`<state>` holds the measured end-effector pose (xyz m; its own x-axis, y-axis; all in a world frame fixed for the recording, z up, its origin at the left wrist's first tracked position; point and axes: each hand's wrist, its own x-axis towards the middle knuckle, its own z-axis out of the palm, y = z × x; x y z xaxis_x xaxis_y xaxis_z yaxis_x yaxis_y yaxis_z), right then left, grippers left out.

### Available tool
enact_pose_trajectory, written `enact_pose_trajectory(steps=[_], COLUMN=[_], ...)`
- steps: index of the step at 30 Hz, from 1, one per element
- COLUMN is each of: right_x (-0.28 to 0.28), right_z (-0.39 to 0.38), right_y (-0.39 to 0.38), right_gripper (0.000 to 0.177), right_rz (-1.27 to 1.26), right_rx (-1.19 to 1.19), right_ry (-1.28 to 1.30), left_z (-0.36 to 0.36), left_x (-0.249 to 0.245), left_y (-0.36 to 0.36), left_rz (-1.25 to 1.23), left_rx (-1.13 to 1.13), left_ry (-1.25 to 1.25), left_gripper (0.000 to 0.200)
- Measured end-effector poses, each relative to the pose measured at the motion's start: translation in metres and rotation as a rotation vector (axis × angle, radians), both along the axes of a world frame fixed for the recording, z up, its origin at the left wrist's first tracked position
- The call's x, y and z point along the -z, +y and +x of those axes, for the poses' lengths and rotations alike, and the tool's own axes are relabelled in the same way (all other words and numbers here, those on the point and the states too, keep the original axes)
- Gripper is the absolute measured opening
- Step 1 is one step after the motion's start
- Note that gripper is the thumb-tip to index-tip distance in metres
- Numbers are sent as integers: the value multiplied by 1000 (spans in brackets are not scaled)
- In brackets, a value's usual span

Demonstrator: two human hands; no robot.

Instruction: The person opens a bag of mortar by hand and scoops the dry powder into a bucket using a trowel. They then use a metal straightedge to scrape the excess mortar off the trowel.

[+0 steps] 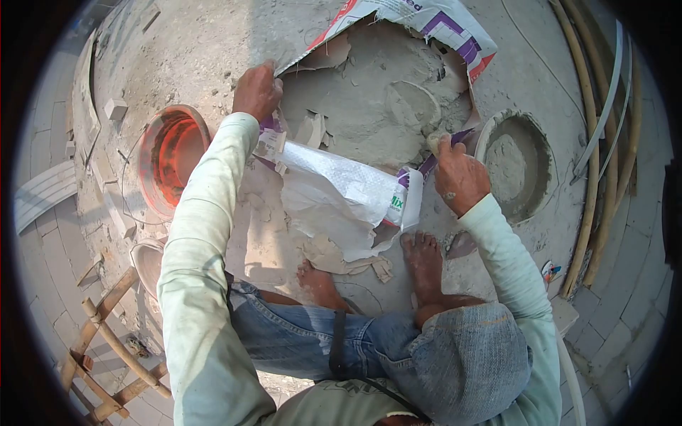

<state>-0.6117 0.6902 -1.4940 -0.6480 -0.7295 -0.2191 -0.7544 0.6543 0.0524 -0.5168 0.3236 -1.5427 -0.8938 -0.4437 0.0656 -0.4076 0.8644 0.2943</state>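
Note:
A torn cement bag (455,25) lies spread open on the ground in front of me, with grey cement powder (341,106) heaped inside. A round, bowl-like shape (413,104) coated in powder sits in the heap. My left hand (257,92) is closed on the bag's torn edge at the left. At the right, my right hand (460,174) is closed on the bag's edge by the purple print; its fingertips are partly hidden. Between my hands, the near flap (341,170) of the bag is folded over toward my feet, white side up.
An orange-red bucket (206,131) stands left of the bag, and a bucket of grey mix (511,160) stands to its right. Bamboo poles (593,142) run along the right side. A wooden frame (106,312) is at lower left. My bare feet (424,263) are close to the flap.

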Motion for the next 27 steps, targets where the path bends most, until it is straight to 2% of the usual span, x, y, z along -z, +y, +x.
enact_pose_trajectory(steps=[10,17,18,19,22,27], right_x=[-12,-9,-10,-10,-6,14], right_z=[-1,-19,-22,-24,-28,-41], right_y=[32,28,22,16,7,3], right_gripper=[54,62,62,62,57,61], right_rz=[-90,-45,14,72,44,55], right_rx=[-154,-192,-175,-159,-218,-209], right_ry=[-252,-446,-538,-631,-685,-802], left_z=[0,-1,0,-1,-4,-3], left_x=[-4,-1,-1,-1,-4,0], left_y=[1,-1,-1,-2,3,2], left_rz=[42,54,57,54,117,109], left_rx=[-22,-23,-25,-25,-62,-42], left_ry=[-25,14,10,6,-3,27], left_gripper=[22,31,34,34,35,32])
